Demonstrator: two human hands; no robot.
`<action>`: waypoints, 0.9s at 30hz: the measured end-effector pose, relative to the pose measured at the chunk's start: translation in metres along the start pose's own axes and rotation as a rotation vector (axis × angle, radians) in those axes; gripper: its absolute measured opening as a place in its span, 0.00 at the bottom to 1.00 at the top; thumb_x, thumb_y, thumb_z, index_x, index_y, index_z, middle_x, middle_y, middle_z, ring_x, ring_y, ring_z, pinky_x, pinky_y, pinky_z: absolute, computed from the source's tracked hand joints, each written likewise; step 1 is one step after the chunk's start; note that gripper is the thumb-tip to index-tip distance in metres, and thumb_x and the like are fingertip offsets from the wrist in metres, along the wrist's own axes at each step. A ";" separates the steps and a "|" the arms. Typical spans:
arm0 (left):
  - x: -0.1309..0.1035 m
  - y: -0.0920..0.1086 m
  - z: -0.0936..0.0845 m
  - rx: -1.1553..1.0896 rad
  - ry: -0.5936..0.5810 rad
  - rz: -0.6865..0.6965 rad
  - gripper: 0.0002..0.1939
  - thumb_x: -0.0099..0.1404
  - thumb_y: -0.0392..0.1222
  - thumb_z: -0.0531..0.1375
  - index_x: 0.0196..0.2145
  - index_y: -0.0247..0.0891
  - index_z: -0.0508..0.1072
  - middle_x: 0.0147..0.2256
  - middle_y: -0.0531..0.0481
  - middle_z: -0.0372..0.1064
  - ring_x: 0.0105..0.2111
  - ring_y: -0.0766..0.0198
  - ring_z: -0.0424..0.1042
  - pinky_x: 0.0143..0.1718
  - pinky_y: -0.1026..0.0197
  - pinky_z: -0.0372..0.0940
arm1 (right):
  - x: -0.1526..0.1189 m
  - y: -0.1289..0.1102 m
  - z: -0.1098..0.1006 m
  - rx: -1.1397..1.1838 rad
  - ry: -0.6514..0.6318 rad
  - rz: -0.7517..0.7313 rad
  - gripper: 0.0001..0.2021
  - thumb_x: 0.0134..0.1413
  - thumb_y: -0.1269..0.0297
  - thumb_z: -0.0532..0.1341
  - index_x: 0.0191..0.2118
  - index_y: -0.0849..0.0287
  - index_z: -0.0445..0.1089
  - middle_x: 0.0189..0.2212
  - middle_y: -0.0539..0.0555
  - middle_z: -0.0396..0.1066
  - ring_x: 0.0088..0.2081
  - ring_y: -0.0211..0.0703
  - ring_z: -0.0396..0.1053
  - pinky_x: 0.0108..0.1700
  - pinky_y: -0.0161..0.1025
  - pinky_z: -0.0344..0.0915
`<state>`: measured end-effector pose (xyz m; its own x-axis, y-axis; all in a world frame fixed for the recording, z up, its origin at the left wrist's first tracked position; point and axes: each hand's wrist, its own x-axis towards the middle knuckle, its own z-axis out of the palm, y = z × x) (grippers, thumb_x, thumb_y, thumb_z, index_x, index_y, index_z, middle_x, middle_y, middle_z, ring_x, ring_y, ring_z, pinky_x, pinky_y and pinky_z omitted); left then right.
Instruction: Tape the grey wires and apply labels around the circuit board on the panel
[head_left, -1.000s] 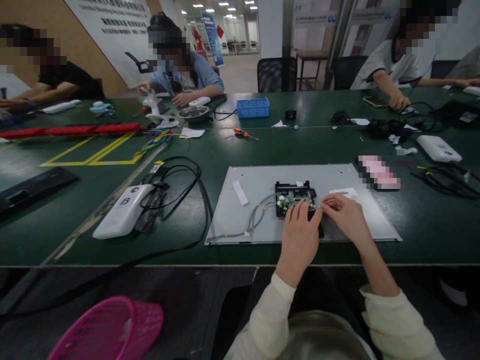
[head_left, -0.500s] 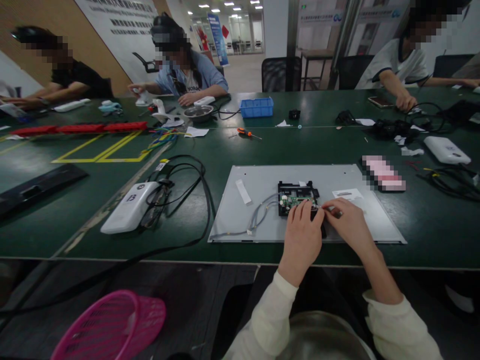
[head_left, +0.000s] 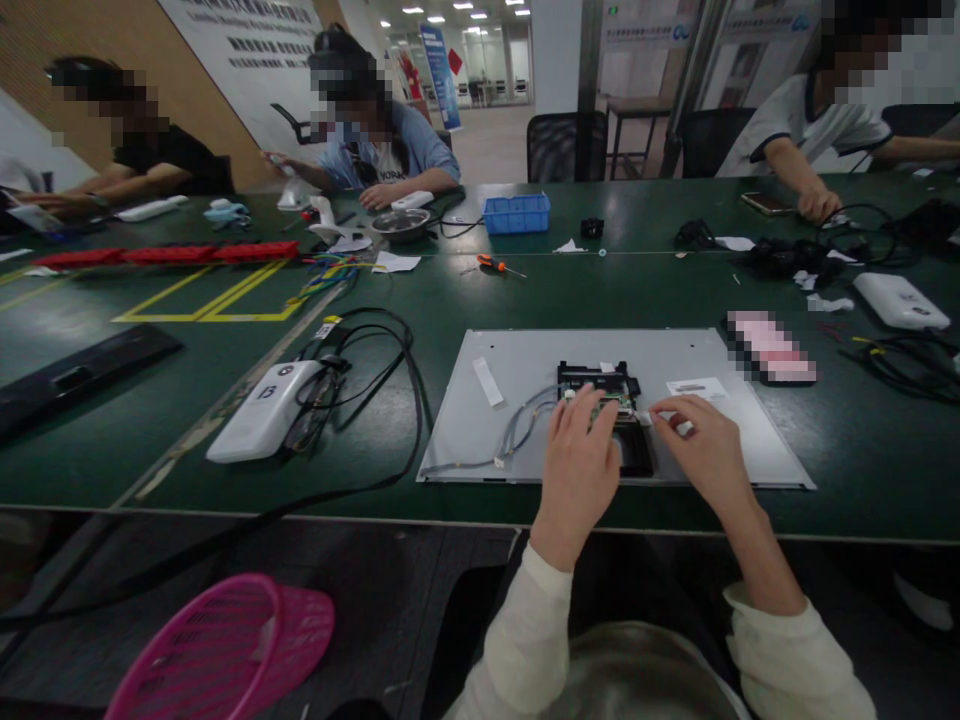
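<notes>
table (head_left: pixel 420 290) bears grey panel (head_left: pixel 480 430) and blue basket (head_left: pixel 516 215); black chairs (head_left: pixel 566 148) beyond.

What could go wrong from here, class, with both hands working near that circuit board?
The left hand has its fingers over the circuit board, so a slip might damage parts.
The grey cables trail loosely across the panel; a sleeve or hand might snag them.
The panel lies near the table's front edge, so a tug could shift it off.

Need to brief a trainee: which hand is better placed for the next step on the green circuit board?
Probably the left hand: its fingers reach over the circuit board, while the right hand is to the board's right.
</notes>
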<state>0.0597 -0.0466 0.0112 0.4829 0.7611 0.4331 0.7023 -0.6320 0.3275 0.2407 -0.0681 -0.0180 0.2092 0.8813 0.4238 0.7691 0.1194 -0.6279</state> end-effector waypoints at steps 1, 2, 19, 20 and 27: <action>0.002 -0.009 -0.005 0.012 0.042 -0.042 0.22 0.62 0.27 0.50 0.53 0.38 0.65 0.56 0.44 0.62 0.61 0.57 0.55 0.62 0.48 0.52 | 0.000 -0.001 0.000 0.007 0.010 0.000 0.05 0.55 0.65 0.59 0.34 0.57 0.72 0.34 0.52 0.71 0.28 0.39 0.68 0.32 0.38 0.64; 0.004 -0.019 -0.011 0.040 0.076 -0.090 0.21 0.62 0.27 0.50 0.52 0.38 0.66 0.54 0.44 0.64 0.60 0.57 0.57 0.61 0.49 0.53 | 0.000 -0.001 0.000 0.014 0.020 -0.001 0.05 0.55 0.65 0.59 0.34 0.57 0.72 0.34 0.52 0.71 0.28 0.39 0.68 0.31 0.37 0.64; 0.018 -0.113 -0.047 0.385 -0.111 -0.364 0.14 0.67 0.37 0.49 0.39 0.39 0.75 0.39 0.47 0.73 0.40 0.59 0.72 0.41 0.61 0.63 | 0.000 -0.014 -0.003 0.034 0.099 -0.083 0.06 0.56 0.68 0.58 0.35 0.58 0.72 0.35 0.53 0.72 0.31 0.40 0.68 0.28 0.37 0.64; 0.018 -0.109 -0.048 0.390 -0.095 -0.351 0.14 0.68 0.37 0.49 0.39 0.39 0.75 0.39 0.47 0.73 0.40 0.59 0.72 0.41 0.61 0.62 | 0.000 -0.018 -0.003 0.048 0.104 -0.094 0.06 0.57 0.67 0.57 0.36 0.57 0.72 0.36 0.53 0.72 0.31 0.40 0.68 0.29 0.37 0.65; 0.001 -0.053 -0.043 0.349 0.011 -0.057 0.10 0.67 0.34 0.52 0.41 0.38 0.72 0.37 0.46 0.72 0.40 0.57 0.69 0.42 0.56 0.63 | -0.002 -0.071 0.016 0.210 -0.150 -0.215 0.22 0.56 0.69 0.55 0.57 0.52 0.62 0.52 0.57 0.66 0.43 0.45 0.70 0.45 0.44 0.71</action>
<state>0.0006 -0.0188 0.0303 0.4330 0.7911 0.4321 0.8655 -0.4987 0.0458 0.1761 -0.0711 0.0148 -0.0473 0.8815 0.4698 0.6418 0.3873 -0.6619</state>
